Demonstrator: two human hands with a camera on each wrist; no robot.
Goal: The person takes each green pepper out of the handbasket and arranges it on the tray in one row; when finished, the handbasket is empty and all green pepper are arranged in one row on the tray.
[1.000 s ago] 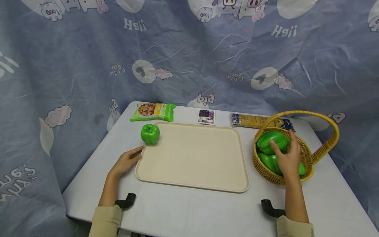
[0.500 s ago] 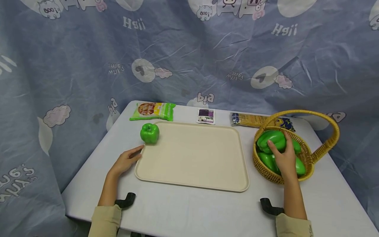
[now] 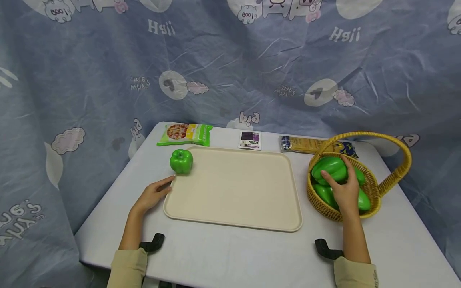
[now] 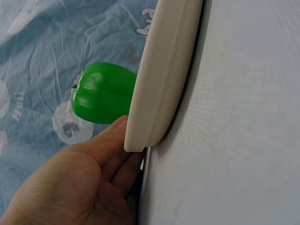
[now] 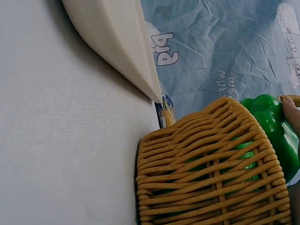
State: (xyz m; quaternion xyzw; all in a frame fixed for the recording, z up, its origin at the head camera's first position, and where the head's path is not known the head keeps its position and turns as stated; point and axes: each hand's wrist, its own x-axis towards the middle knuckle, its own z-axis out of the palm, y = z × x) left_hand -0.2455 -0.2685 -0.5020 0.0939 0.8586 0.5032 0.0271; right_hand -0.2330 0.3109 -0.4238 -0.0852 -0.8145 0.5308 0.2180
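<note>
A green bell pepper [image 3: 181, 161] stands upright at the far left corner of the beige tray [image 3: 234, 190]. My left hand [image 3: 152, 197] is at the tray's left edge, below that pepper. In the left wrist view its thumb lies at the top of the rim and the other fingers reach under it, pinching the edge. Over on the right, my right hand [image 3: 346, 196] reaches into a wicker basket [image 3: 374, 208] and grips a green bell pepper [image 3: 329, 170], thumb on one side and fingers on the other. More green peppers [image 3: 363, 201] lie beneath, partly hidden by the hand.
Along the table's back lie a green snack packet [image 3: 185, 135], a small white and purple sachet [image 3: 250, 140] and a long yellow packet [image 3: 306, 145], partly behind the basket. The basket's tall handle [image 3: 403, 160] arches over its right side. A patterned cloth [image 3: 230, 72] hangs behind.
My right hand has moved slightly left and its fingers have closed round the upper pepper in the basket. The left hand stays at the tray's edge.
</note>
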